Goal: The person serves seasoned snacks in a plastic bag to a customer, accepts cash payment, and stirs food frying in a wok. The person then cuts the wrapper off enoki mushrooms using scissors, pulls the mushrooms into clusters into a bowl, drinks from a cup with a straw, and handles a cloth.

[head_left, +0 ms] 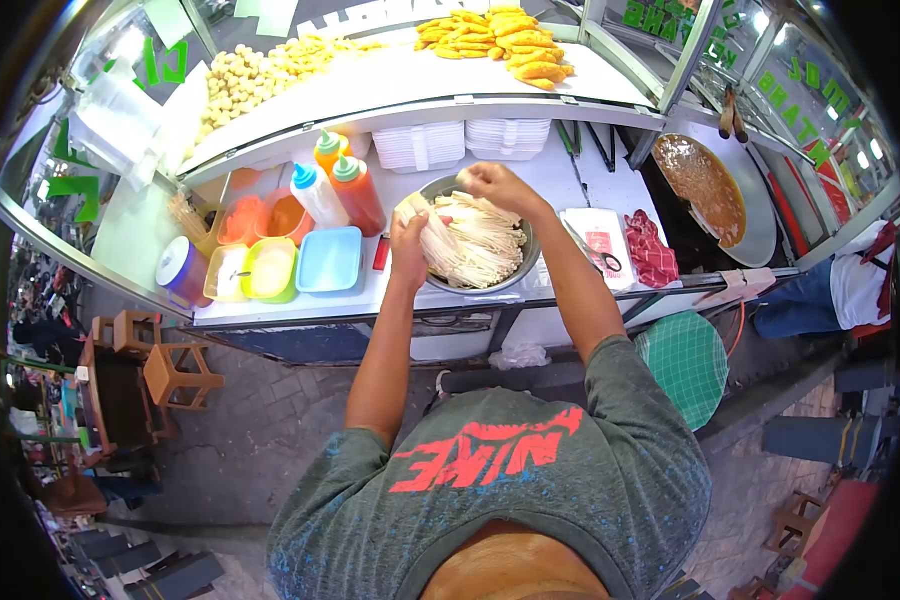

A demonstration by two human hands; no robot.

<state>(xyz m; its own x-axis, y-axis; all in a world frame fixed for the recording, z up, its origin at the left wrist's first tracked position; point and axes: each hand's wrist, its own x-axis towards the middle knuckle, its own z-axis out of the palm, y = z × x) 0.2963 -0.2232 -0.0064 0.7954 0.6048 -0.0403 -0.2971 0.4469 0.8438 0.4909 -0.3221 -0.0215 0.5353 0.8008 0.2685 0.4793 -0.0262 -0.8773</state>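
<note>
My left hand [408,243] is closed around a bunch of enoki mushrooms [436,240] at the left side of a metal bowl [532,262]. More pale enoki [485,237] fills the bowl. Over the bowl's far rim, my right hand [500,188] has its fingers pinched together. A small pale bit shows at those fingertips, too small to name for certain. Scissors [606,260] with dark handles lie on a white packet [592,228] to the right, beside a red checked cloth [652,250].
Sauce bottles [358,195], a blue container [330,258] and several small tubs stand at the left. White foam boxes [420,146] are stacked behind the bowl. A wok of brown oil [702,190] sits at the right. Fried food [500,40] lies on the shelf above.
</note>
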